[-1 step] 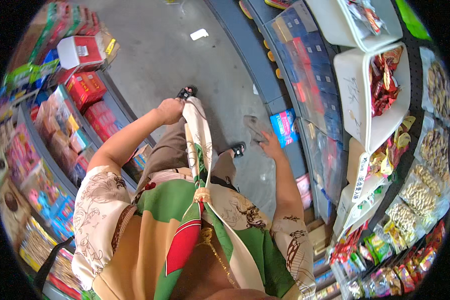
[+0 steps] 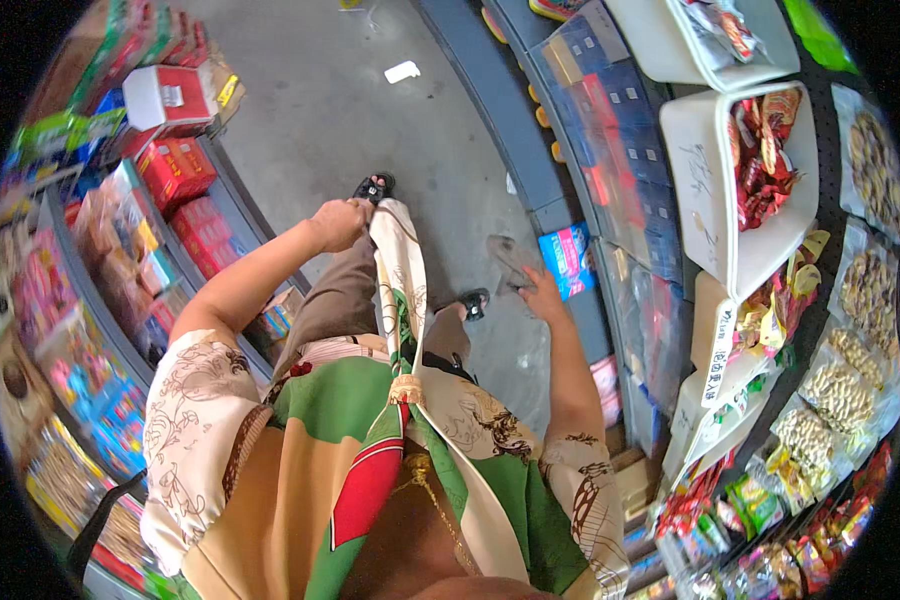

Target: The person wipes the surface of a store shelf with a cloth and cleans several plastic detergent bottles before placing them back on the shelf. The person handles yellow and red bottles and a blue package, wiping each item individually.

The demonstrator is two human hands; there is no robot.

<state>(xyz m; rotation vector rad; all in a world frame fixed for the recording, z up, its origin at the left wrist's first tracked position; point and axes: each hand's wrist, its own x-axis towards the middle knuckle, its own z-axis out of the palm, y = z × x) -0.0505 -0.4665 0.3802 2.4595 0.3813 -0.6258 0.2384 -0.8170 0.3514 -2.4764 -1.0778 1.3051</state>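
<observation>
My left hand is closed in a fist in front of my left leg, beside the loose end of the patterned scarf that hangs from my collar. What it holds, if anything, is hidden. On the other side, my right hand grips a limp grey cloth-like thing, which hangs over the floor. Just beyond that hand, a blue and pink packet stands at the base of the right shelf.
Shelves with red boxes and bagged goods line the left. To the right are white bins of wrapped snacks, clear-fronted drawers and hanging bags of nuts. A white scrap lies on the grey floor.
The right-hand shelves and bins sit slightly farther left in the picture. Both hands keep almost the same place and grip.
</observation>
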